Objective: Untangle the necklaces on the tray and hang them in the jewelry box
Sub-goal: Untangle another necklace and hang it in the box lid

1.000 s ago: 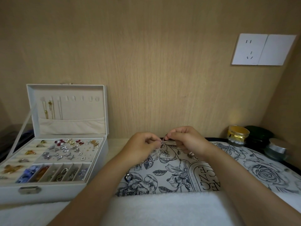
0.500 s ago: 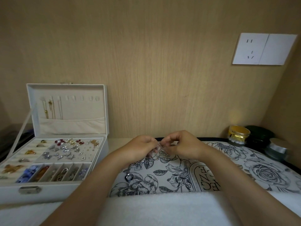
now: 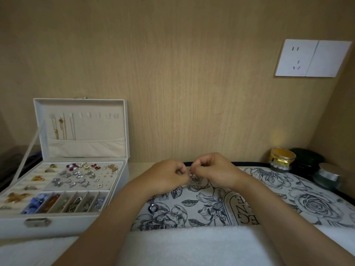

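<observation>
A thin silver necklace (image 3: 193,182) hangs in a small tangle between my two hands above the flower-printed tray (image 3: 269,200). My left hand (image 3: 169,175) and my right hand (image 3: 213,170) each pinch the chain with curled fingers, fingertips nearly touching. From the tangle the chain runs down to the left to a round ring pendant (image 3: 153,208) lying on the tray. The white jewelry box (image 3: 63,223) stands open at the left. A few gold chains (image 3: 61,129) hang from hooks in its lid.
The box's lower tray (image 3: 80,179) holds several earrings, rings and charms. A gold-lidded jar (image 3: 282,158), a dark jar (image 3: 307,160) and a silver-lidded jar (image 3: 328,176) stand at the back right. A white towel (image 3: 182,246) lies along the front edge. The wall carries a socket plate (image 3: 313,58).
Both hands have dropped slightly toward the tray and drawn closer together, still working the tangle. The pendant has stayed on the tray.
</observation>
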A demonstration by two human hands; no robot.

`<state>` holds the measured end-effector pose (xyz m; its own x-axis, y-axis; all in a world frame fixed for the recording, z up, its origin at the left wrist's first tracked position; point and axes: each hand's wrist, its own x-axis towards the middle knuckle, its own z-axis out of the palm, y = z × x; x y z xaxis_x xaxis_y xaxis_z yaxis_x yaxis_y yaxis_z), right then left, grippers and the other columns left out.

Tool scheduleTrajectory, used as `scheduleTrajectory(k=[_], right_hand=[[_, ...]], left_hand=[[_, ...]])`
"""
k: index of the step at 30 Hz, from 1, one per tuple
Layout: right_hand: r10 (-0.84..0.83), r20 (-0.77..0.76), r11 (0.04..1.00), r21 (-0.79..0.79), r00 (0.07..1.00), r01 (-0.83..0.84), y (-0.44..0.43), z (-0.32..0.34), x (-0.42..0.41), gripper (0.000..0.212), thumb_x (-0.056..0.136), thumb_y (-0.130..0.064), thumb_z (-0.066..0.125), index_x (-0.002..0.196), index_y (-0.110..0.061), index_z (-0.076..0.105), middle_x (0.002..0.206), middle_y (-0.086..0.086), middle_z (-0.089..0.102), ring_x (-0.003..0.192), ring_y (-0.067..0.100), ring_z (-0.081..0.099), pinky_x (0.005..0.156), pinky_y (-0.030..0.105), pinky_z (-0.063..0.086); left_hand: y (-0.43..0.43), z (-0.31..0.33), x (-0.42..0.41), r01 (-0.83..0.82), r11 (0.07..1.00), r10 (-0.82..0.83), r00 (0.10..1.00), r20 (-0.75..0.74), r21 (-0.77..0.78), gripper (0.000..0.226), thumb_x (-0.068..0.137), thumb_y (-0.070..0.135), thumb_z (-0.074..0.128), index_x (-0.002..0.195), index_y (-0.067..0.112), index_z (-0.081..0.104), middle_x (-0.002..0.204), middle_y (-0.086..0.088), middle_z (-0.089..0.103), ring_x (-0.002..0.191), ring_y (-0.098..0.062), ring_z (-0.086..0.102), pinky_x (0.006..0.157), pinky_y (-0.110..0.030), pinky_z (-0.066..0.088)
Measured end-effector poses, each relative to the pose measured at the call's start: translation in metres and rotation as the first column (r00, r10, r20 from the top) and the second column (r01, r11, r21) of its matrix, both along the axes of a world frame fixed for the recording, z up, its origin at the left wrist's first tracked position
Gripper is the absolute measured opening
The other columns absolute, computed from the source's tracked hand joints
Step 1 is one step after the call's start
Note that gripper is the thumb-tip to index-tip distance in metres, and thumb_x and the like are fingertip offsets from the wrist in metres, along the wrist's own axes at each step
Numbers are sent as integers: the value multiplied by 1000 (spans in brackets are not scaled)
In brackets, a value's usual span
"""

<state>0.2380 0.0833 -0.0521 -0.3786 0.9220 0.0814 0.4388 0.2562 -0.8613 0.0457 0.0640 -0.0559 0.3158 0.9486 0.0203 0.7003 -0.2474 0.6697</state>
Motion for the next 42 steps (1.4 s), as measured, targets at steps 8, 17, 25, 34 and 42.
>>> scheduleTrajectory(k=[8,17,25,34,42], right_hand=[[-56,-35,998,-42,998,55,0,7,-1,30,97,-21,48,83,-12,73,82,-1,68,77,9,59,74,25,48],[-78,-45,996,-36,996,77,1,7,11,20,95,-31,66,94,-15,77,102,-14,74,99,-4,66,82,12,43],[-93,-48,985,-149,994,85,0,7,9,38,96,-21,48,61,-18,61,78,-2,68,79,18,55,77,31,41],[-122,407,980,-96,905,175,4,0,17,35,84,-29,66,53,-19,53,53,-7,44,56,12,44,60,26,35],[-307,868,949,246,391,200,-6,23,24,25,86,-44,61,72,-24,54,81,-8,57,87,18,57,87,31,42]], left_hand=[[1,2,-8,-19,997,32,983,180,-70,26,97,30,55,85,29,77,85,3,77,72,-21,55,73,-36,46],[2,2,-5,-223,974,223,923,314,-37,21,95,26,60,84,33,76,71,13,73,70,0,68,67,-23,46],[7,-2,-15,-345,931,338,938,79,114,25,98,31,55,82,27,74,78,9,74,67,-16,69,59,-27,51],[5,6,-12,-244,959,283,856,432,-145,18,99,22,57,89,18,72,82,4,73,62,-7,59,70,-27,55],[2,5,0,-147,989,136,960,245,30,16,97,28,61,93,27,76,83,15,76,74,-9,69,79,-29,57]])
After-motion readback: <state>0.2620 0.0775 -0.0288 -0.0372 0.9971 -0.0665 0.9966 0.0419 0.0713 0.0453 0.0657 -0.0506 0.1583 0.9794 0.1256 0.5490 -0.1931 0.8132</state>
